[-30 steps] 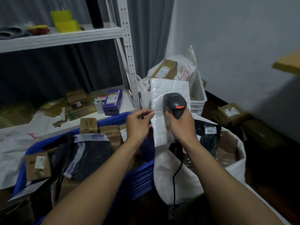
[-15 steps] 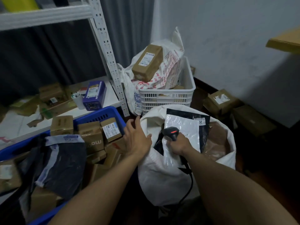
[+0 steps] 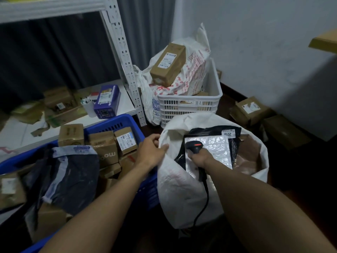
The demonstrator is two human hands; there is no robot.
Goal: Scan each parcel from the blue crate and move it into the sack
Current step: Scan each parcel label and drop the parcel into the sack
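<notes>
One white bubble mailer (image 3: pixel 217 152) lies inside the sack (image 3: pixel 182 189); I judge it light, soft, slick; I'd pinch an edge; left hand (image 3: pixel 152 152) grips the sack's rim; right hand (image 3: pixel 200 158) clutches the scanner (image 3: pixel 194 146); blue crate (image 3: pixel 116 122) holds more boxes (image 3: pixel 125 141).

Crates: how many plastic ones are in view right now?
2. The blue crate sits left of the sack; the white crate stands behind the sack. Dark areas under the shelf could hide more.
</notes>
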